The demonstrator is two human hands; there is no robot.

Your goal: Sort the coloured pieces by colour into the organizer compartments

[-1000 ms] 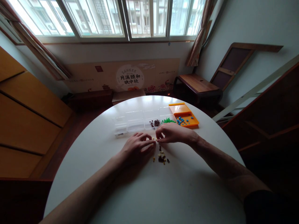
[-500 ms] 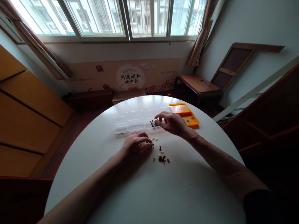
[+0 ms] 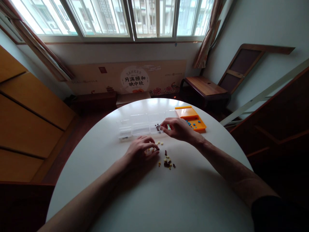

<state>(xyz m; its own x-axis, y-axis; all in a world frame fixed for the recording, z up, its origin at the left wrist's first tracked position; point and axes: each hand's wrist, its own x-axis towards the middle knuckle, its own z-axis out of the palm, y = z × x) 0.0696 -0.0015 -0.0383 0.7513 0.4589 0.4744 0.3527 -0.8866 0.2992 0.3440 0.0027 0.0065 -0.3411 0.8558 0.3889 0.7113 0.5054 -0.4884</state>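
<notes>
My left hand [image 3: 142, 148] rests on the white round table [image 3: 183, 199], with thumb and forefinger closed on a small dark brick [image 3: 158, 149]. Small yellow bricks lie under and beside its fingers. My right hand [image 3: 177, 127] reaches over a clear plastic compartment box [image 3: 141, 130], its fingertips pinched at a heap of tiny dark bricks [image 3: 157, 126]; whatever is between them is too small to make out. Nearer to me lies a loose cluster of yellow pieces [image 3: 168, 158] and brown pieces [image 3: 166, 164]. Green pieces show partly behind my right hand.
An orange tray [image 3: 202, 126] with several small blue bricks [image 3: 194, 124] stands at the right, beyond my right wrist. The box's clear lid stands behind its compartments. Past the table are a wooden stool [image 3: 205, 85] and a printed cardboard panel [image 3: 96, 77] below the window.
My right hand has shifted slightly down over the dark bricks and its fingers have drawn together. My left finger and thumb have moved a little, with the dark brick showing at their tips.
</notes>
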